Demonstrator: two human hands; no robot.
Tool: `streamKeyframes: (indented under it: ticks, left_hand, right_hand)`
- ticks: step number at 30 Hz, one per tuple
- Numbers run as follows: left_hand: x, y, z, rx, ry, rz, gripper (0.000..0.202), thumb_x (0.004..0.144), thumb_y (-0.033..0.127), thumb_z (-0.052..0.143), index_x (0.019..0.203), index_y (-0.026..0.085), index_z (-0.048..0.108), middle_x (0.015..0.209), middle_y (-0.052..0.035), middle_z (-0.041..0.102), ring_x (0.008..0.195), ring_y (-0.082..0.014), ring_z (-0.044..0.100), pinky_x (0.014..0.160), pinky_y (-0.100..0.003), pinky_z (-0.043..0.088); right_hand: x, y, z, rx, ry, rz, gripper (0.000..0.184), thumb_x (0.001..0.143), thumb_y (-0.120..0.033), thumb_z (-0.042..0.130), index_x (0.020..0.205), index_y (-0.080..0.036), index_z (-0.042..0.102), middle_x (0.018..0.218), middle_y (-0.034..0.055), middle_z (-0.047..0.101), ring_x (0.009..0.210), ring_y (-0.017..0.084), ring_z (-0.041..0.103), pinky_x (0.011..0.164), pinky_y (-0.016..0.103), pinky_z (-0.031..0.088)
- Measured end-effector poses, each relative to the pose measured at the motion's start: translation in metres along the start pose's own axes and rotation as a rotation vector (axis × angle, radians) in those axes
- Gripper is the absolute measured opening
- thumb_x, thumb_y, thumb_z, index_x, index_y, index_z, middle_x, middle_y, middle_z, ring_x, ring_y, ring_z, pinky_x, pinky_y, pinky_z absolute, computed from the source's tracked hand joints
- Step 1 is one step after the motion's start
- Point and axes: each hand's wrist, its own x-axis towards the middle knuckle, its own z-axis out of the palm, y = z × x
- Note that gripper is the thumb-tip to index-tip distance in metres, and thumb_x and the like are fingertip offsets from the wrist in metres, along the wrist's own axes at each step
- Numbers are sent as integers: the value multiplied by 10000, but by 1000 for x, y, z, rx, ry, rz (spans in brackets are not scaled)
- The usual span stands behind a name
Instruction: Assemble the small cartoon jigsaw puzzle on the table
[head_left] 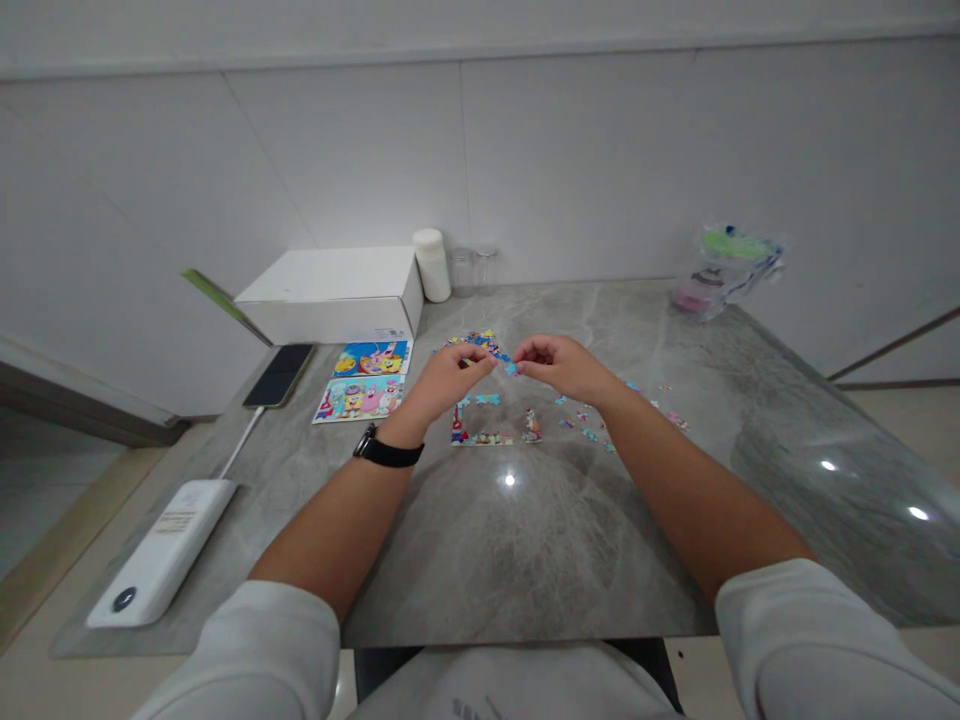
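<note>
A small light-blue jigsaw puzzle piece (511, 369) is pinched in the fingertips of my right hand (559, 364). My left hand (450, 378), wearing a black watch, has thumb and finger drawn together just left of that piece; what they hold, if anything, is too small to make out. Behind the hands lies a colourful pile of puzzle pieces (484, 341), partly covered by my left hand. Nearer to me is a partly joined puzzle border (491, 439), with a light-blue joined strip (487, 399) above it. Loose pieces (589, 434) are scattered under and beside my right forearm.
Two cartoon picture cards (360, 398) lie at the left, near a phone (279, 376) cabled to a white power bank (165, 552). A white box (330, 295), a white bottle (432, 266) and clear glasses (486, 267) stand at the back. A plastic bag (726, 270) sits back right.
</note>
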Motion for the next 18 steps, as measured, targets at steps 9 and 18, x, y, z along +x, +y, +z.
streamKeyframes:
  ticks: [9, 18]
  left_hand:
    - [0, -6, 14, 8, -83, 50, 307, 900, 465, 651, 815, 177, 717, 755, 5, 656, 669, -121, 527, 621, -250, 384]
    - [4, -18, 13, 198, -71, 137, 219, 931, 354, 638, 856, 184, 753, 850, -21, 727, 769, -147, 594, 736, -262, 453]
  right_hand:
    - [-2, -4, 3, -26, 0, -3, 249, 772, -413, 749, 896, -199, 720, 777, 3, 689, 710, 152, 595, 697, 294, 470]
    - [1, 13, 4, -244, -10, 23, 148, 834, -301, 696, 923, -196, 751, 794, 2, 720, 736, 153, 625, 701, 268, 469]
